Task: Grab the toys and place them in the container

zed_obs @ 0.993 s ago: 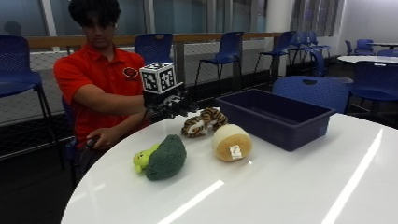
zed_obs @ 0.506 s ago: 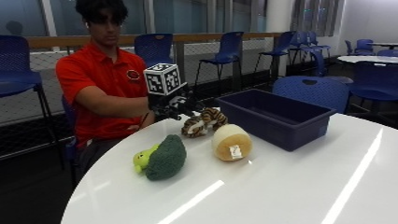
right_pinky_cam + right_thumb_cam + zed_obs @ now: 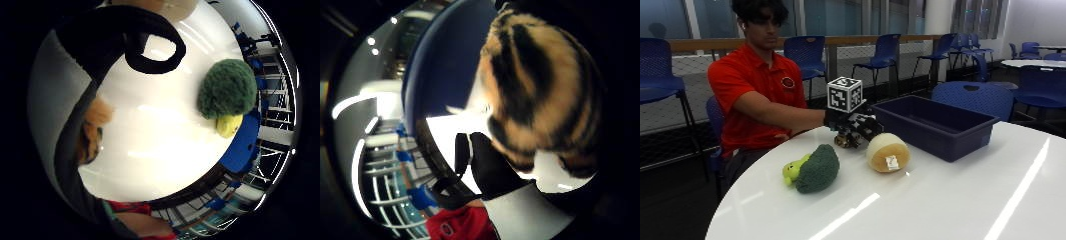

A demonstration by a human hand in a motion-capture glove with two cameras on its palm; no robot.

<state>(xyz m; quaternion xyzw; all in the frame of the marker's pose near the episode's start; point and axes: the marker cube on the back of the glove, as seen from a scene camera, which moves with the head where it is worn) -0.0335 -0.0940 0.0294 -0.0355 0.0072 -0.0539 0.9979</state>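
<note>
Gloved right hand (image 3: 854,125) at frame centre, fingers (image 3: 869,126) curled over striped plush toy (image 3: 848,140) on white bench (image 3: 959,200); grip looks closed, not certain. Green plush (image 3: 816,168) lower left, cream round plush (image 3: 887,152) centre. Blue container (image 3: 933,125) right of centre, w/ nothing visible inside.

Blue chairs (image 3: 879,55) line a wooden rail (image 3: 720,44) before dark windows (image 3: 833,17); beside the glossy white counter (image 3: 959,200) stands another blue chair (image 3: 973,97).
</note>
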